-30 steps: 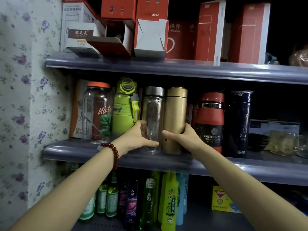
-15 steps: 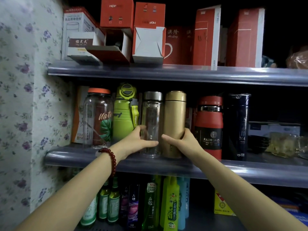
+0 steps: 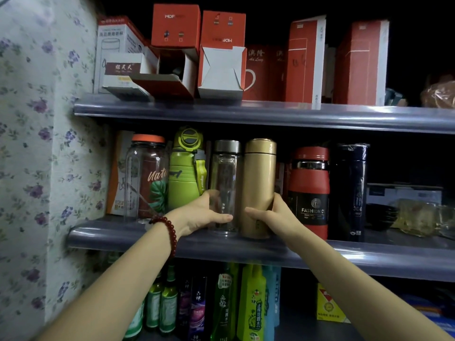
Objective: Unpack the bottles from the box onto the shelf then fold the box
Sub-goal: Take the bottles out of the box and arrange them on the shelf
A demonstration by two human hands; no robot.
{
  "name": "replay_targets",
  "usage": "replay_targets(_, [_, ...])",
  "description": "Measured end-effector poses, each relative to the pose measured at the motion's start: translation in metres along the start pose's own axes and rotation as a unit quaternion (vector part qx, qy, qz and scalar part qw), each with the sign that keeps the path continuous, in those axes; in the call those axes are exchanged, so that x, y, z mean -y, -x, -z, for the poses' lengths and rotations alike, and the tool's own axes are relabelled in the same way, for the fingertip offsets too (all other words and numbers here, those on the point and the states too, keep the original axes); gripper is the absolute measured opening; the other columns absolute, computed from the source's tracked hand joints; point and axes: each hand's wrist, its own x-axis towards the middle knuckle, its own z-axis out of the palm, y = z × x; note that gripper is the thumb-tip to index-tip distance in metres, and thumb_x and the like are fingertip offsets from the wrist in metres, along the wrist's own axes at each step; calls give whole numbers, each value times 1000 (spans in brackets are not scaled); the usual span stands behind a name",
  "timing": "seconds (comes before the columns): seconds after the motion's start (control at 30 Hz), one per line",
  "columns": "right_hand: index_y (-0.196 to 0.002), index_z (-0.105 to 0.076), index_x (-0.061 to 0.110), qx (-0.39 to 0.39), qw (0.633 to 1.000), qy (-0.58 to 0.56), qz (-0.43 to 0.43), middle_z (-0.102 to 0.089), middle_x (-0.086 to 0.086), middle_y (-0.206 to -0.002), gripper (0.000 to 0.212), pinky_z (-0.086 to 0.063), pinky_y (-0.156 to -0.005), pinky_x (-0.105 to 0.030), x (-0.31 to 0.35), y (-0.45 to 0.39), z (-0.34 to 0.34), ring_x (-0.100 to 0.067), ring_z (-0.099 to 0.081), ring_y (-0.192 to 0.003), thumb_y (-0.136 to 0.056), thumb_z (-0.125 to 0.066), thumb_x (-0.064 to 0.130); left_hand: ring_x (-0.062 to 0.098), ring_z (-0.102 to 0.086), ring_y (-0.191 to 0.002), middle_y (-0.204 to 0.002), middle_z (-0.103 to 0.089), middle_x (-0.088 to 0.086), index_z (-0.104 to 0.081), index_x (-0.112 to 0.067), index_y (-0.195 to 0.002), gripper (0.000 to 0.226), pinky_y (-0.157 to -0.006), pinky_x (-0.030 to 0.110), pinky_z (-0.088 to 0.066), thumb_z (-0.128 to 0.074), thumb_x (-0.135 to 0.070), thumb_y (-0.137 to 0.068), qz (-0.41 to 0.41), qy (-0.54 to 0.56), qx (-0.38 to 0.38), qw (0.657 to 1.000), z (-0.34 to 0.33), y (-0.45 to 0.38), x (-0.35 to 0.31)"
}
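Observation:
A clear glass bottle [image 3: 225, 175] with a silver cap and a gold flask [image 3: 259, 178] stand side by side on the middle shelf [image 3: 118, 238]. My left hand [image 3: 200, 215] grips the lower part of the clear bottle, thumb across its front. Around the base of the gold flask my right hand [image 3: 273, 219] is wrapped. Both bottles stand upright on the shelf board. Red boxes with open flaps [image 3: 170, 77] [image 3: 220, 72] lie on the top shelf [image 3: 246, 114].
On the middle shelf also stand a clear jar with orange lid [image 3: 145, 178], a green sport bottle [image 3: 186, 173], a red flask [image 3: 309, 190] and a black flask [image 3: 350, 190]. Glassware [image 3: 418, 217] sits at the right. Bottles [image 3: 251, 306] fill the lower shelf. Floral wall [image 3: 37, 143] at left.
The view has tilted up a little, so the shelves sit lower in frame. Both hands keep their hold on the two bottles, which stay in place.

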Motion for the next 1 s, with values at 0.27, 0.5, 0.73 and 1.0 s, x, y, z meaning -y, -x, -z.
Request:
replay_targets(0.27, [-127, -41, 14, -51, 994, 101, 0, -55, -1, -111, 70, -45, -58, -18, 10, 10, -6, -18, -55, -97, -72, -80, 35, 2, -52, -87, -94, -52, -12, -40, -10, -127, 74, -69, 16, -43, -82, -24, -69, 5, -152, -26, 988, -2, -1, -2])
replay_targets(0.5, [-120, -44, 8, -57, 980, 187, 29, -58, -7, -116, 66, -44, -77, -26, 13, 27, 1, -18, -53, -96, -74, -78, 38, 18, -51, -120, -137, -50, 3, -35, -13, -140, 102, -102, 35, -45, -80, -57, -59, 17, -264, -57, 963, 0, 18, -14])
replay_targets(0.73, [-131, -42, 11, -67, 978, 186, 63, -61, -7, -120, 70, -48, -87, -30, 7, 37, 5, -23, -59, -108, -75, -77, 34, 24, -53, -119, -133, -54, 9, -37, -14, -136, 98, -97, 34, -46, -82, -54, -58, -2, -279, -151, 948, -12, 36, -17])
replay_targets(1.0, [-138, -36, 13, -68, 979, 181, 69, -61, -5, -121, 76, -50, -88, -31, 1, 37, 5, -21, -59, -109, -76, -74, 35, 21, -48, -126, -140, -48, 8, -38, -17, -130, 75, -106, 34, -41, -80, -35, -70, 34, -195, -75, 977, -12, 31, -16])
